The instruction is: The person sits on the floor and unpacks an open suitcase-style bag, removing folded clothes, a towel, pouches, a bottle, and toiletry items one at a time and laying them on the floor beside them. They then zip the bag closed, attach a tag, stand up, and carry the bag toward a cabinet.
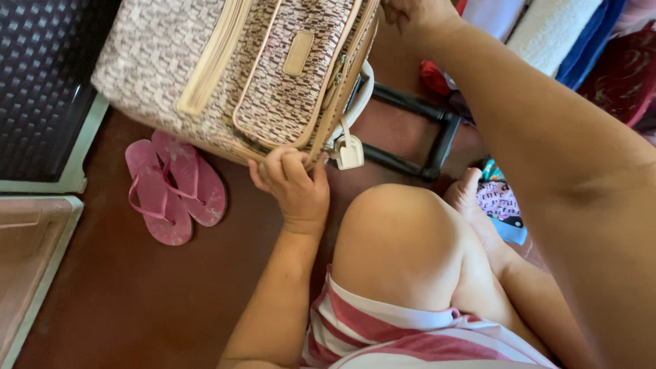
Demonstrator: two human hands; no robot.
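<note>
- Suitcase: soft-sided, woven beige-and-maroon pattern with cream piping and a tan patch on the front pocket; fills the upper centre of the frame, tilted, resting on the red-brown floor.
- Dark quilted panel: upper left of the frame, pale frame beneath it.
- Clear plastic bin: lower left edge, partly cut off.
- Pink flip-flops: one pair, overlapping, left of centre, just under the suitcase's lower edge.
- Left hand: centre of the frame, fingers curled onto the suitcase's lower corner at the zip line, gripping it.
- Cream luggage tag: hangs from the white carry handle, just right of the left hand.
- Black telescopic handle: extended, right of centre, lying low over the floor.
- Right hand: top edge of the frame, on the suitcase's upper corner; mostly cut off, grip cannot be told.
- Folded fabrics: upper right, white, blue and dark red.
</note>
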